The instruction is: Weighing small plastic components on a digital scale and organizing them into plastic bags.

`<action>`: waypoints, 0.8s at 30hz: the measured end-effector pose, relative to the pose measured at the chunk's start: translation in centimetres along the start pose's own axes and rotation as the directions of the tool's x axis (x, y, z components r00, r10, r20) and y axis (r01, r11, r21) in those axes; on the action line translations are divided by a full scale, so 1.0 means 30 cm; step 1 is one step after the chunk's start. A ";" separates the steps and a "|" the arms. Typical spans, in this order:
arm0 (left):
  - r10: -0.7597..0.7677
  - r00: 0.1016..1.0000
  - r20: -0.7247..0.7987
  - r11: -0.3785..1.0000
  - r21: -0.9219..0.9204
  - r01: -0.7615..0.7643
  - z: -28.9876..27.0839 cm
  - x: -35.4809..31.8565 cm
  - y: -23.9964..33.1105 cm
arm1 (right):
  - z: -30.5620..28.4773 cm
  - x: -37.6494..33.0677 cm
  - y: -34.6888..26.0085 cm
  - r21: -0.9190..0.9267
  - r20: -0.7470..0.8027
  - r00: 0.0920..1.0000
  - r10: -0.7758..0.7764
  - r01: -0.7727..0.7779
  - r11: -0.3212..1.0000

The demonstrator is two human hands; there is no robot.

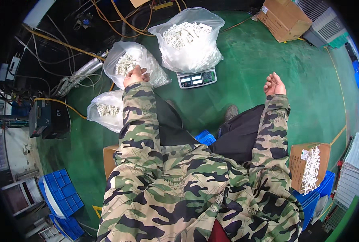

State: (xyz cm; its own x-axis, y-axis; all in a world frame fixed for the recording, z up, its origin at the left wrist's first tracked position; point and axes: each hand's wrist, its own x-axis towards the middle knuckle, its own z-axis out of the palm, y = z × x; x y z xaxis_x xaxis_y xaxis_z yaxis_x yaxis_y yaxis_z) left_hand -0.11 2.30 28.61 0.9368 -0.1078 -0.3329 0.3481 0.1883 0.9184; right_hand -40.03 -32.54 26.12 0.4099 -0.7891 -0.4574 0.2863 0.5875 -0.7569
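My left hand (136, 76) is at the front of a clear plastic bag (157, 74) of small white parts, its fingers loosely bent and apart. I see nothing held in it; whether it touches the bag I cannot tell. Out to the right, my right hand (274, 85) hangs above the green floor, fingers half curled and apart, with nothing in it. A larger bag (193, 56) full of white plastic pieces rests on a digital scale (197, 79), whose display and keypad face me. Beside my left forearm sits a smaller bag (113, 103) of similar pieces.
A cardboard box (296, 169) of thin white parts is at my right, on blue crates (308, 205). Blue crates (64, 193) stand at lower left. Hoses, cables and a dark machine box (50, 119) line the left. Another carton (282, 20) stands at far right.
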 end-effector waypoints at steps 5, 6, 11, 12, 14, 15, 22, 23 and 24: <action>-0.045 0.999 -0.002 0.999 0.026 0.045 -0.012 0.045 0.001 | -0.014 0.025 -0.004 0.023 -0.012 1.000 0.009 -0.008 1.000; -0.054 0.999 0.001 0.998 0.034 0.054 -0.015 0.050 0.001 | -0.012 0.025 -0.004 0.023 0.011 1.000 0.011 -0.011 1.000; -0.074 0.997 0.029 0.996 0.045 0.073 -0.026 0.068 -0.002 | 0.001 0.027 0.001 0.034 -0.003 1.000 0.014 -0.014 0.999; -0.070 0.997 0.021 0.996 0.054 0.069 -0.025 0.070 -0.003 | 0.000 0.029 0.001 0.034 -0.017 1.000 0.018 -0.017 0.999; -0.054 0.999 -0.002 0.997 0.059 0.054 -0.019 0.066 -0.005 | -0.003 0.029 0.001 0.035 0.016 1.000 0.018 -0.019 0.999; -0.073 0.997 -0.019 0.996 0.047 0.074 -0.015 0.062 -0.005 | -0.003 0.028 0.001 0.019 0.002 1.000 0.021 -0.021 1.000; 0.037 0.999 0.032 0.997 0.067 -0.039 0.087 -0.016 -0.029 | 0.138 -0.041 -0.003 -0.196 -0.051 0.998 -0.035 0.024 0.980; 0.093 0.993 0.078 0.991 0.088 -0.100 0.103 -0.024 -0.026 | 0.193 -0.051 -0.003 -0.266 -0.112 0.993 -0.043 0.012 0.964; 0.159 0.984 0.080 0.983 0.080 -0.165 0.130 -0.033 -0.029 | 0.257 -0.059 -0.006 -0.317 -0.026 0.996 -0.086 0.074 0.946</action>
State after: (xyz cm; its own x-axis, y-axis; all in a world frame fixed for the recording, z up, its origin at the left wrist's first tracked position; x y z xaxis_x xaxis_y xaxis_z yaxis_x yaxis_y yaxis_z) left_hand -1.50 -1.57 28.98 0.9742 -0.1545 -0.1647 0.1846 0.1246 0.9749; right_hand -34.13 -29.87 30.65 0.3611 -0.8413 -0.4022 0.0266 0.4404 -0.8974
